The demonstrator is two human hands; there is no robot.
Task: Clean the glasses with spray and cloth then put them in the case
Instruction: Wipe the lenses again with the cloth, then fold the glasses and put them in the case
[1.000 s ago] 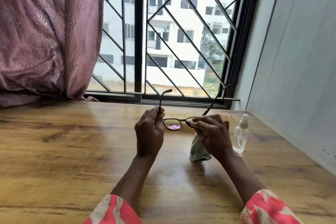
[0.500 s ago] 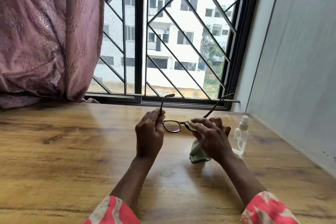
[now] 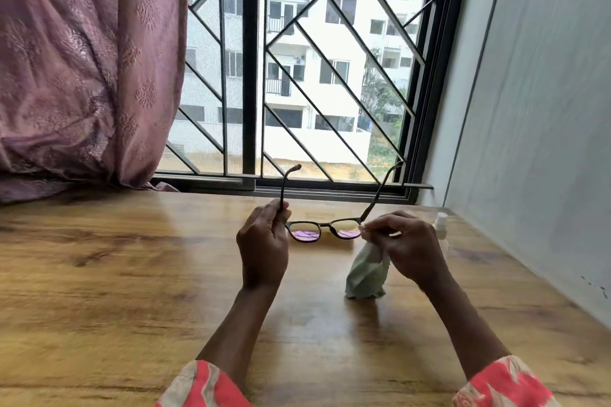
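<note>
The glasses (image 3: pixel 325 231) are held up over the table (image 3: pixel 99 274), w/ the two arms of the frame pointing away at the window (image 3: pixel 297 76). That way the lenses face the person, prob. so they can see the dirty spots.

The left hand (image 3: pixel 263 241) pinches the left corner of the frame, thumb & fingers curled round it, to keep it from wobbling. The right hand (image 3: pixel 408 244) is at the other corner, fingers curled tight on the cloth (image 3: pixel 365 271). The cloth hangs down from that hand & its end looks to touch the table. I think this is the wiping part.

The spray bottle (image 3: pixel 441 225) stands just behind the right hand, close to the wall (image 3: pixel 529 109), easy to grab. No case I can be sure of.

Both wrists are bent up a bit, forearms reach out from pink sleeves (image 3: pixel 502 383).
</note>
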